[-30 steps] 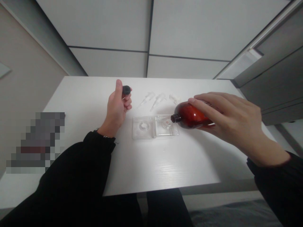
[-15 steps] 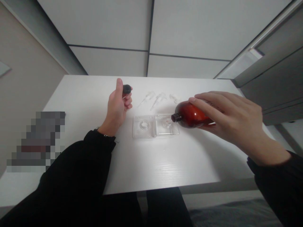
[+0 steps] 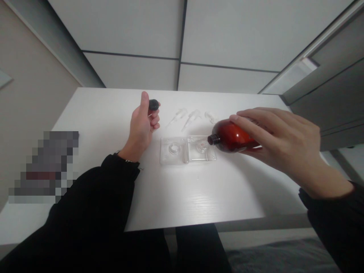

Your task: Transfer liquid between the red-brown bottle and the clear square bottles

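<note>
My right hand (image 3: 281, 140) is wrapped round a reddish-brown bottle (image 3: 231, 136) and holds it tilted on its side, with the uncapped neck pointing left. Below the bottle's mouth lies a clear plastic case (image 3: 174, 161) with two square halves side by side, each with a round ring shape in it. To the left of the case my left hand (image 3: 145, 121) grips a black bottle cap (image 3: 154, 105) between thumb and fingers. Whether any liquid leaves the bottle cannot be made out.
Two clear droppers (image 3: 191, 118) and a small clear piece (image 3: 209, 116) lie behind the case on the white table (image 3: 170, 204). A blurred-out dark flat object (image 3: 48, 163) is at the table's left side. White panels (image 3: 136, 74) stand behind the table.
Both hands keep their holds on the cap and the bottle. The whole view has shifted slightly; the bottle remains tilted over the case's right half.
</note>
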`<move>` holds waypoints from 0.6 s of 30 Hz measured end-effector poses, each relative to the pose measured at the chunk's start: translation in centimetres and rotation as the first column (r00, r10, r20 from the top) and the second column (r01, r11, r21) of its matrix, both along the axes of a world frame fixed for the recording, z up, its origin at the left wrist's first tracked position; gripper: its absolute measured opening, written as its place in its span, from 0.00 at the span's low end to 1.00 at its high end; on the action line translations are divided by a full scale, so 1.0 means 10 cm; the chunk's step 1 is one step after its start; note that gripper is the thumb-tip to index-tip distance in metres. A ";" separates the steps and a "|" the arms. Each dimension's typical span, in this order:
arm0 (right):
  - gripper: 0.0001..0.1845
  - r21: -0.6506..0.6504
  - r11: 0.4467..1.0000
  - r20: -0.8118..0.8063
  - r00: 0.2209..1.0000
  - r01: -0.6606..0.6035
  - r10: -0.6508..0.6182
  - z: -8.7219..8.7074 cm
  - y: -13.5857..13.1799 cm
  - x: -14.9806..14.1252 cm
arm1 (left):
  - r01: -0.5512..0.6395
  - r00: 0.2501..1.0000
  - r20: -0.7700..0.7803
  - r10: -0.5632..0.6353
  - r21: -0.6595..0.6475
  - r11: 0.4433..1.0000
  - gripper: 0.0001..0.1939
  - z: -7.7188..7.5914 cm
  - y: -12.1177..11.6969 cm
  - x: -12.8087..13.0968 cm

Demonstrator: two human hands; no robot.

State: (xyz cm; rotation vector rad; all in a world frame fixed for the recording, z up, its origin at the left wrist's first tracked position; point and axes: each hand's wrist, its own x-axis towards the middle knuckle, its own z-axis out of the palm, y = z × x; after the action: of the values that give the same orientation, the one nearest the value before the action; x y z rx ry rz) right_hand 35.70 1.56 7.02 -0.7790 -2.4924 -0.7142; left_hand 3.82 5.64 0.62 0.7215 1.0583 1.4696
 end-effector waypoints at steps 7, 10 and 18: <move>0.39 0.015 1.000 0.024 1.000 0.003 -0.004 0.02 -0.01 -0.01 | -0.012 1.000 0.010 0.012 -0.015 1.000 0.28 0.05 -0.02 0.02; 0.37 0.029 1.000 0.040 0.999 0.004 -0.006 0.03 -0.01 -0.01 | -0.019 1.000 0.015 0.019 -0.024 1.000 0.27 0.07 -0.02 0.04; 0.40 0.057 0.998 0.070 0.997 0.028 -0.032 0.04 -0.01 -0.01 | -0.021 1.000 0.012 0.021 -0.029 0.999 0.27 0.11 -0.05 0.06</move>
State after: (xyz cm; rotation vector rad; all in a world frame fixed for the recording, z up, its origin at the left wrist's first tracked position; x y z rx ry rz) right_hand 35.65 1.42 7.42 -0.7857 -2.5164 -0.8323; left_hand 4.42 5.11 1.72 0.6822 1.0787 1.4719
